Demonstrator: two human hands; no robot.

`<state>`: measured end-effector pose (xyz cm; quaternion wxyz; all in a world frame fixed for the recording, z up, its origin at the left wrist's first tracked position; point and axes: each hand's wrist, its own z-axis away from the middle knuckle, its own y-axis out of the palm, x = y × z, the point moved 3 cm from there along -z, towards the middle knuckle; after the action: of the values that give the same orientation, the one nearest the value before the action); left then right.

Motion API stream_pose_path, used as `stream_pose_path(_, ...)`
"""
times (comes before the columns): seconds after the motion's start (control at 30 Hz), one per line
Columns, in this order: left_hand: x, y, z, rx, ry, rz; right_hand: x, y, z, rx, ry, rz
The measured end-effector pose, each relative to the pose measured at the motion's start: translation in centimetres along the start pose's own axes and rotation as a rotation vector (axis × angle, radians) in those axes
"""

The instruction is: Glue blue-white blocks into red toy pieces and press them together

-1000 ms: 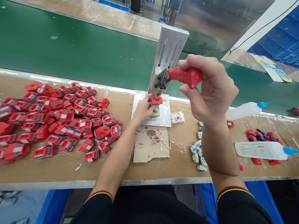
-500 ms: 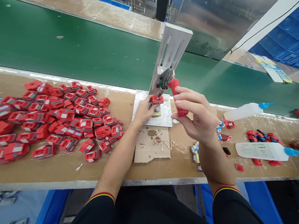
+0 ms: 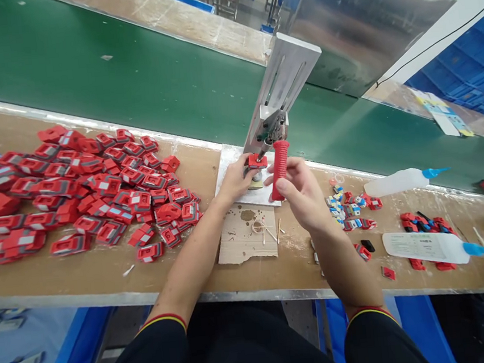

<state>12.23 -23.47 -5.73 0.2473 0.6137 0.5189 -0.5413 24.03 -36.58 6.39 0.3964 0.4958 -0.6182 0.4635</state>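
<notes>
Your right grip (image 3: 305, 195) was curled around the red ribbed handle (image 3: 281, 166) of the upright silver metal press (image 3: 295, 68), thumb on its near side. Your left grip (image 3: 234, 182) was closed on the small red plastic piece (image 3: 258, 161), at the lower end of the press's rod and above the pale metal base plate (image 3: 227, 155). A stained brown cardboard sheet (image 3: 242, 247) lay just in front on the brown-covered bench (image 3: 295, 270), with a heap of red-and-grey plastic car-shaped pieces (image 3: 107, 184) to your left.

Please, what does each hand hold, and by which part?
Left hand: small red plastic piece, by its left end. Right hand: red ribbed lever handle, by its lower part.
</notes>
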Motion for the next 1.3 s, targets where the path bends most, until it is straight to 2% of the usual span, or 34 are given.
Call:
stream_pose_path(0.07,-0.1,0.0,0.2,0.0,-0.014,0.01,-0.3,1.0,-0.4,0.202,0.257,-0.108)
stream_pose_path(0.13,-0.1,0.1,0.4,0.002,-0.028,0.013,-1.0,1.6,-0.8,0.291,0.369,-0.132)
stream_pose_path(0.3,0.2,0.2,0.4,0.017,-0.019,-0.01,-4.7,2.0,-1.9,0.148,0.325,-0.027)
stream_pose_path(0.37,0.3,0.2,0.5,0.02,-0.01,-0.017,-5.7,2.2,-2.1,0.147,0.302,-0.045)
stream_pose_path(0.5,0.3,0.2,0.6,0.029,0.004,-0.018,-6.4,2.2,-2.2,0.145,0.273,-0.079)
stream_pose_path(0.63,0.3,0.3,0.6,0.023,0.012,0.041,-6.5,1.2,-1.2,0.14,0.229,-0.023)
stream_pose_path(0.77,0.4,0.7,0.3,0.016,-0.008,0.126,-5.6,-1.9,1.7,-0.003,0.15,0.043)
stream_pose_path(0.87,0.4,0.9,0.0,0.011,-0.025,0.124,-4.1,-4.6,4.3,-0.183,0.092,0.031)
stream_pose_path(0.97,0.3,0.9,-0.2,-0.005,-0.019,0.099,-2.9,-6.2,6.4,-0.377,0.019,-0.037)
stream_pose_path(1.07,0.2,0.8,-0.4,-0.006,-0.014,0.084,-2.8,-6.2,7.5,-0.471,-0.01,-0.098)
stream_pose_path(1.3,0.9,0.4,-0.7,0.022,0.022,0.028,-4.8,-4.5,6.5,-0.455,0.016,-0.071)
